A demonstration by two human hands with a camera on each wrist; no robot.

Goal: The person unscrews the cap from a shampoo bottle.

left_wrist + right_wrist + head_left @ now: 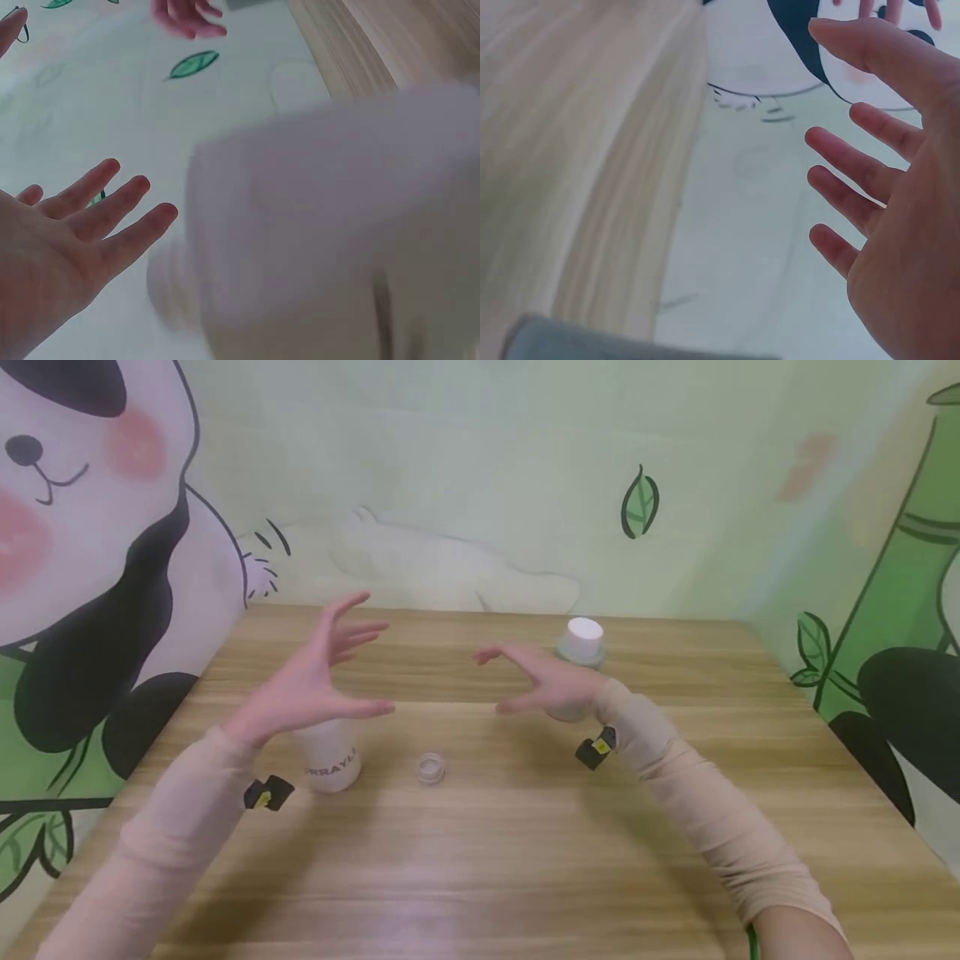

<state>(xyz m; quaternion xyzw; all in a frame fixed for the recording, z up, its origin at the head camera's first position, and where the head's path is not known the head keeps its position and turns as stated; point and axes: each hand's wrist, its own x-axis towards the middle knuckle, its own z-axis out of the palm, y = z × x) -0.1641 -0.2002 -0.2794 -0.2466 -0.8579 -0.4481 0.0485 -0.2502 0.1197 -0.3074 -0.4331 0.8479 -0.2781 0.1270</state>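
My left hand is held in the air with fingers spread and thumb apart, gripping nothing. Beneath it stands a white container with dark lettering, its top hidden behind the hand; it looms large and blurred in the left wrist view. My right hand is also raised, its fingers spread loosely and its palm turned toward the left hand. Behind it stands a bottle with a white cap and a pale green shoulder, partly covered by the hand. Between the two containers a small clear round lid-like piece lies on the wood.
The wooden table runs back to a pale green wall painted with a panda, leaves and bamboo. Beige sleeves cover the forearms, and a small black clip sits at each wrist.
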